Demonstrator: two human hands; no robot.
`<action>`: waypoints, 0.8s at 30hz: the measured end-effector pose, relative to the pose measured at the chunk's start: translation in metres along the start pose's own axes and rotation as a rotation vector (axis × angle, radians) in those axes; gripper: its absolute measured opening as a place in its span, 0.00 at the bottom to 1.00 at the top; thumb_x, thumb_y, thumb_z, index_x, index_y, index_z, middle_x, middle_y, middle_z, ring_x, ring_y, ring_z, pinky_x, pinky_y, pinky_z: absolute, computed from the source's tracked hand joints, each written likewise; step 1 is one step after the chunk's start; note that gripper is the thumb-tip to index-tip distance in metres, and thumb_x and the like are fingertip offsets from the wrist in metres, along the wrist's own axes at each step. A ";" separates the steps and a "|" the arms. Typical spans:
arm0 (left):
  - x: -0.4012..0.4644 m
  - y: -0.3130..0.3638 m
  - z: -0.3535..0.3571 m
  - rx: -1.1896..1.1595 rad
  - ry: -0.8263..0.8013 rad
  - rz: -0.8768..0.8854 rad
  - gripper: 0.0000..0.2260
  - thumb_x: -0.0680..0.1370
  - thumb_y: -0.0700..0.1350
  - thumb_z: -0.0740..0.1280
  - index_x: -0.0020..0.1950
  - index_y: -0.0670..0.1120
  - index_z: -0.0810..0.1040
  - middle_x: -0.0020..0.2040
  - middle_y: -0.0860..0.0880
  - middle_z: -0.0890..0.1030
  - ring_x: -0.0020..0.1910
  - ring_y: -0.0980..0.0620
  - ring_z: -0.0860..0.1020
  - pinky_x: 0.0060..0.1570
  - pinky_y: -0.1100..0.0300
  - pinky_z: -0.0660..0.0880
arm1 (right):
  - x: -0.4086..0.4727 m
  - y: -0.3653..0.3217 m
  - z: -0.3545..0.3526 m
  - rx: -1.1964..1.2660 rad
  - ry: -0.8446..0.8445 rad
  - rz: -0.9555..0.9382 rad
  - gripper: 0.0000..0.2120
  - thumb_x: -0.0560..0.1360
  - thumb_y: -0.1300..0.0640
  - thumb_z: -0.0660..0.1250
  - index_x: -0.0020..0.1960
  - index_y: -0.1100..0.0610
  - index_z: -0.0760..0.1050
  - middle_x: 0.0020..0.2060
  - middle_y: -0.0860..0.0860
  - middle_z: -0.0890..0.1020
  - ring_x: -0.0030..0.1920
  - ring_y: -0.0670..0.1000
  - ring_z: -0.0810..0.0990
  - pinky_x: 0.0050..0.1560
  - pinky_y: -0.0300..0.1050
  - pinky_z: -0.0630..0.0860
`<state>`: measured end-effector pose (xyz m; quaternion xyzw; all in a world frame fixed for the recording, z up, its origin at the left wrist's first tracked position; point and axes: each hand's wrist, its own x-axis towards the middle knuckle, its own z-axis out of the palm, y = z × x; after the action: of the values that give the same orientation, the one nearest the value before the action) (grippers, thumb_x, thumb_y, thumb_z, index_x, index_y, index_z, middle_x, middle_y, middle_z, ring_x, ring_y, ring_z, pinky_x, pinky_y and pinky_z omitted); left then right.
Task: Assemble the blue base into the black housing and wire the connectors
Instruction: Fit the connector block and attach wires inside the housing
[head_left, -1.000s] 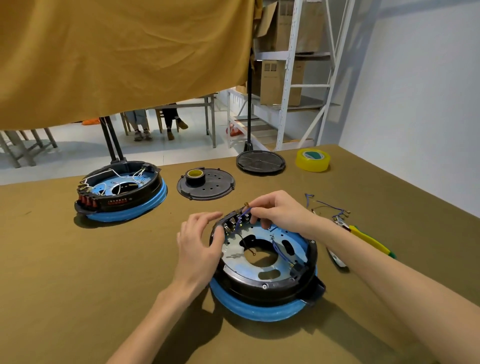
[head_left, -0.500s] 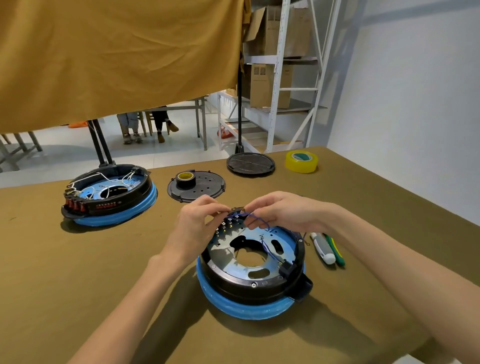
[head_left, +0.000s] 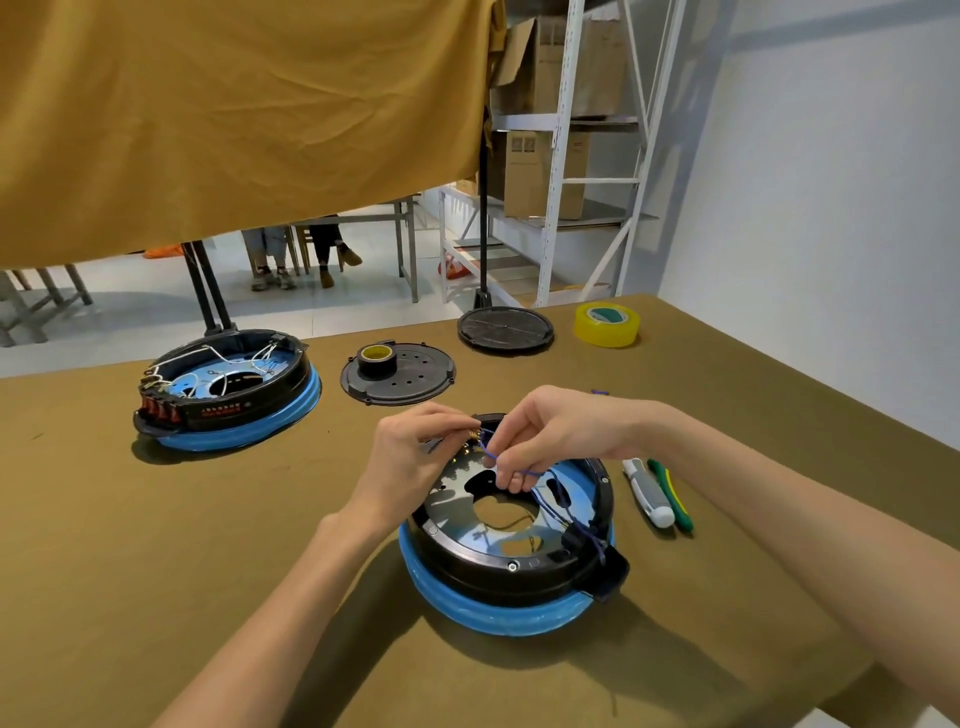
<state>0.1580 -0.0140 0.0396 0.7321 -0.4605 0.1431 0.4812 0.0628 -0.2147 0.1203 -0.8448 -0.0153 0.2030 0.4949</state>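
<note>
A round black housing (head_left: 498, 577) with a blue base (head_left: 498, 618) under it lies on the table in front of me, a shiny metal plate inside. My left hand (head_left: 410, 462) pinches a small connector at the housing's far rim. My right hand (head_left: 545, 441) pinches a thin blue wire (head_left: 488, 454) just beside it, fingers curled over the plate. More blue wires run across the plate toward the black tab (head_left: 602, 571) at the near right.
A second black-and-blue unit (head_left: 228, 395) with white wires sits far left. Behind are a black disc with a tape roll (head_left: 397, 371), a black lid (head_left: 505, 328) and yellow tape (head_left: 607, 325). A white-grey tool (head_left: 649, 493) and green-yellow tool (head_left: 675, 499) lie right of the housing.
My left hand has moved from the housing's left rim up to the far rim, meeting my right hand. Both now pinch at the connector and blue wire. The camera view shifted slightly.
</note>
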 end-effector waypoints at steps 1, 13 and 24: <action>-0.001 -0.001 0.001 -0.024 0.003 -0.020 0.09 0.77 0.35 0.73 0.54 0.45 0.88 0.50 0.52 0.86 0.51 0.59 0.83 0.52 0.64 0.80 | 0.001 0.000 0.003 -0.032 -0.001 -0.018 0.08 0.81 0.60 0.69 0.58 0.62 0.82 0.50 0.59 0.87 0.49 0.54 0.86 0.50 0.42 0.82; -0.031 -0.018 0.012 -0.356 0.009 -0.597 0.17 0.86 0.40 0.60 0.74 0.48 0.74 0.68 0.52 0.78 0.67 0.55 0.76 0.59 0.66 0.75 | 0.013 0.008 0.040 -0.455 0.541 -0.095 0.03 0.77 0.58 0.74 0.48 0.56 0.86 0.38 0.48 0.86 0.34 0.43 0.85 0.39 0.41 0.84; -0.046 -0.012 0.026 -0.392 0.159 -0.646 0.14 0.86 0.41 0.58 0.69 0.51 0.76 0.63 0.54 0.80 0.65 0.56 0.77 0.66 0.51 0.76 | 0.032 -0.014 0.027 -0.662 0.716 -0.076 0.05 0.77 0.56 0.69 0.42 0.54 0.81 0.37 0.44 0.81 0.41 0.49 0.81 0.40 0.46 0.78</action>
<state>0.1372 -0.0098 -0.0098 0.7200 -0.1859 -0.0504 0.6666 0.0851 -0.1780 0.1096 -0.9723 0.0612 -0.1343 0.1811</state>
